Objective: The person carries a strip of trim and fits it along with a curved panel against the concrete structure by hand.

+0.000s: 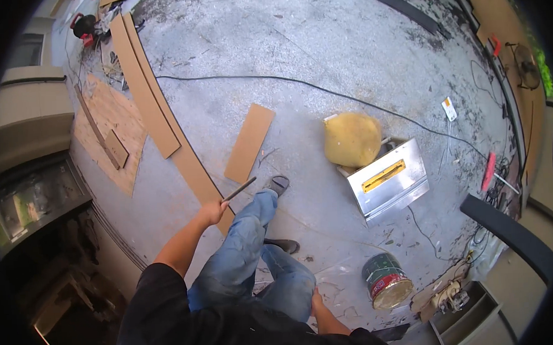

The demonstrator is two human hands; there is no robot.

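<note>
My left hand [213, 213] is closed round one end of a thin, dark, straight bar [240, 189], which points up and to the right over the floor. I cannot make out the bar's exact kind. Below the bar runs a long brown board [196, 176], and a shorter brown board [249, 143] lies flat just beyond it. My right hand [317, 301] hangs low against my right thigh, in blue jeans; its fingers are mostly hidden, and no held thing shows.
A silver metal box with a yellow plate [388, 179] stands right of centre beside a yellow rounded bundle [351, 138]. A green and red bucket [387, 280] is nearer me. A black cable [297, 80] crosses the floor. Plywood [104, 121] lies left, a dark plank [507, 233] right.
</note>
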